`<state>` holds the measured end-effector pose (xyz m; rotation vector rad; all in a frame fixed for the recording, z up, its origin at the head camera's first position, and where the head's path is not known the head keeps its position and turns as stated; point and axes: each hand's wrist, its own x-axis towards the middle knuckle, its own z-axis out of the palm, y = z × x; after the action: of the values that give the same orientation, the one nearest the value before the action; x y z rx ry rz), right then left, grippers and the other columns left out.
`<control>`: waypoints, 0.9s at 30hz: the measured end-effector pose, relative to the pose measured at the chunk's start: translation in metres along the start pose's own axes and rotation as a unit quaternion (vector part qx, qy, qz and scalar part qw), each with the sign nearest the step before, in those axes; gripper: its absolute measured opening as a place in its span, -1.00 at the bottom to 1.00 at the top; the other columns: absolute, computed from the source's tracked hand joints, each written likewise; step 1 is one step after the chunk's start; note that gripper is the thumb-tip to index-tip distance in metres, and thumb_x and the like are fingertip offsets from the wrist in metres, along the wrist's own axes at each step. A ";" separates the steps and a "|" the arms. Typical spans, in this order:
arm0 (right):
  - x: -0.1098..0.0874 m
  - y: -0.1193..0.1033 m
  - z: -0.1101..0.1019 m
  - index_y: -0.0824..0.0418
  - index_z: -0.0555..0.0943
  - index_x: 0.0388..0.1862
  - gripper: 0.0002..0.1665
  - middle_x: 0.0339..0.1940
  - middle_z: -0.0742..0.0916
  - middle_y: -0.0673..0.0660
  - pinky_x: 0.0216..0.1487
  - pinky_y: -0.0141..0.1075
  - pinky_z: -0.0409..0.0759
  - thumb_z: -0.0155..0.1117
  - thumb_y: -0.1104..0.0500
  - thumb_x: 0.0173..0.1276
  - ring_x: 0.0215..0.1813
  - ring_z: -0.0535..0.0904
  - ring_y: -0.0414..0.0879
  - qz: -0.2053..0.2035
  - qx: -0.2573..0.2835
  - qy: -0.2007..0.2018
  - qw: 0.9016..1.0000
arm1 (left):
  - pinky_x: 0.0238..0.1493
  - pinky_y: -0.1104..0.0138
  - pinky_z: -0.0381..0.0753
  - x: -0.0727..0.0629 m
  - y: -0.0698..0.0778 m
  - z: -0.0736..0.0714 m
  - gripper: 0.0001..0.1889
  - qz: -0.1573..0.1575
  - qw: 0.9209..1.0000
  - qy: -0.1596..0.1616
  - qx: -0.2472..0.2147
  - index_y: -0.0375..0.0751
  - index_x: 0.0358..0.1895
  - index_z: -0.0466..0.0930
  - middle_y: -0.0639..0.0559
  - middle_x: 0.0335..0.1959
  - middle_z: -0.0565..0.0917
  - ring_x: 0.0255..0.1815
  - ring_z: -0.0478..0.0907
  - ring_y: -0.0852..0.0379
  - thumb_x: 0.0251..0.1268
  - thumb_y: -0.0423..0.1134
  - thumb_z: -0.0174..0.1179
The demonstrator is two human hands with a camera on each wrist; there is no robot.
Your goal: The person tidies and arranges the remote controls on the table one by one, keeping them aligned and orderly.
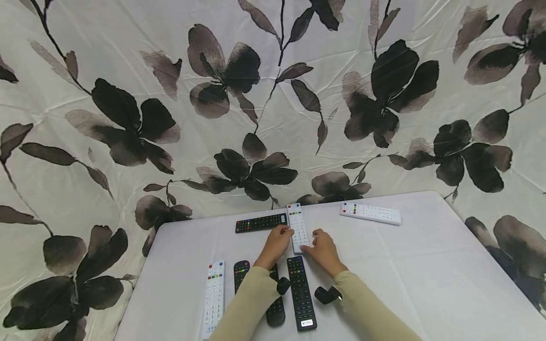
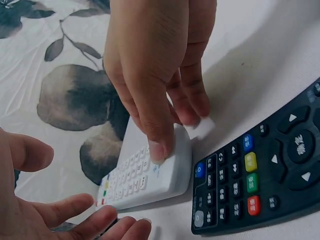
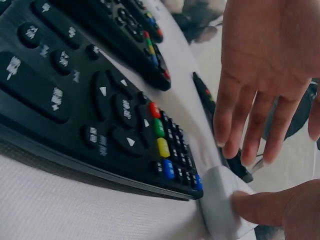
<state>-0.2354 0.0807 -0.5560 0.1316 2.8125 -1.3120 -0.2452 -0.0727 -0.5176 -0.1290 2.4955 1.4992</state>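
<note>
A white remote control [image 1: 299, 229] lies lengthwise near the back of the white table. My right hand [image 1: 323, 251] presses its thumb on the near end of this remote; the other fingers stay apart from its right edge. In the left wrist view that thumb rests below the button rows, and the right hand [image 2: 152, 70] comes in from the top. Beside the remote's left edge is my left hand [image 1: 276, 245], its fingers loosely extended and its thumb away from the remote. Close in front lies a black remote [image 1: 302, 293] with coloured buttons.
Another black remote [image 1: 261, 222] lies sideways at the back, left of the white one. At the back right is a second white remote [image 1: 370, 213]. A third white remote [image 1: 214, 296] lies front left, near two black remotes partly under my left forearm. Flowered cloth [image 1: 256, 94] hangs behind the table.
</note>
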 end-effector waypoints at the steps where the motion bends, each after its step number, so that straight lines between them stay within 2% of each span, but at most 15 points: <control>1: 0.000 0.000 -0.001 0.56 0.50 0.26 -0.29 -0.30 0.65 0.21 -0.23 -0.17 0.57 0.58 0.20 0.28 -0.29 0.55 0.00 0.003 0.000 0.001 1.000 | 0.29 -0.07 0.61 0.001 0.001 0.001 -0.46 -0.001 1.000 -0.002 -0.002 -0.38 0.47 0.42 -0.31 0.35 0.52 0.26 0.54 -0.20 0.64 -0.08 -0.02; 6: 0.000 0.002 -0.009 0.55 0.52 0.21 -0.36 -0.39 0.68 0.18 -0.29 -0.20 0.60 0.56 0.26 0.26 -0.37 0.59 -0.01 0.011 0.005 0.002 1.000 | 0.21 -0.01 0.66 0.006 0.005 0.006 -0.39 -0.006 1.000 -0.007 -0.016 -0.39 0.54 0.31 -0.34 0.38 0.51 0.16 0.61 -0.16 0.63 -0.06 -0.02; 10: -0.002 0.008 -0.016 0.53 0.56 0.14 -0.42 -0.37 0.69 0.19 -0.28 -0.20 0.59 0.55 0.26 0.24 -0.34 0.59 0.00 0.019 0.009 0.001 1.000 | 0.22 -0.01 0.62 0.010 0.008 0.011 -0.34 -0.013 1.000 -0.008 -0.026 -0.42 0.58 0.22 -0.35 0.39 0.51 0.09 0.62 -0.13 0.60 -0.07 -0.01; 12: -0.002 0.012 -0.020 0.53 0.59 0.09 -0.46 -0.36 0.69 0.19 -0.27 -0.21 0.58 0.54 0.25 0.23 -0.32 0.59 0.00 0.021 0.013 -0.001 1.000 | 0.23 -0.01 0.61 0.012 0.010 0.014 -0.32 -0.019 0.999 -0.011 -0.032 -0.42 0.60 0.19 -0.36 0.40 0.50 0.10 0.61 -0.14 0.60 -0.07 -0.02; 18: -0.005 0.023 -0.031 0.53 0.69 -0.04 -0.61 -0.37 0.68 0.17 -0.35 -0.31 0.53 0.50 0.28 0.24 -0.34 0.56 -0.05 0.033 0.033 -0.013 0.999 | 0.30 0.01 0.63 0.021 0.014 0.023 -0.30 -0.031 0.996 -0.021 -0.076 -0.44 0.63 0.08 -0.46 0.51 0.36 0.34 0.51 -0.24 0.61 -0.11 -0.03; 23: -0.008 0.028 -0.040 0.51 0.72 -0.04 -0.66 -0.35 0.71 0.17 -0.37 -0.35 0.55 0.49 0.31 0.26 -0.36 0.58 -0.09 0.043 0.036 -0.028 0.998 | 0.23 0.09 0.66 0.028 0.016 0.028 -0.32 -0.044 0.994 -0.018 -0.096 -0.45 0.62 0.07 -0.43 0.48 0.39 0.26 0.51 -0.18 0.60 -0.16 -0.05; 27: -0.011 0.034 -0.046 0.51 0.72 -0.03 -0.66 -0.33 0.74 0.17 -0.35 -0.35 0.60 0.50 0.34 0.25 -0.37 0.62 -0.11 0.041 0.032 -0.024 0.998 | 0.16 0.16 0.69 0.033 0.017 0.032 -0.30 -0.041 0.994 -0.008 -0.104 -0.46 0.62 0.08 -0.42 0.46 0.40 0.20 0.51 -0.13 0.57 -0.18 -0.02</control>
<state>-0.2209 0.1369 -0.5511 0.2129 2.6961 -1.3677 -0.2754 -0.0354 -0.5254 -0.2499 2.2851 1.7146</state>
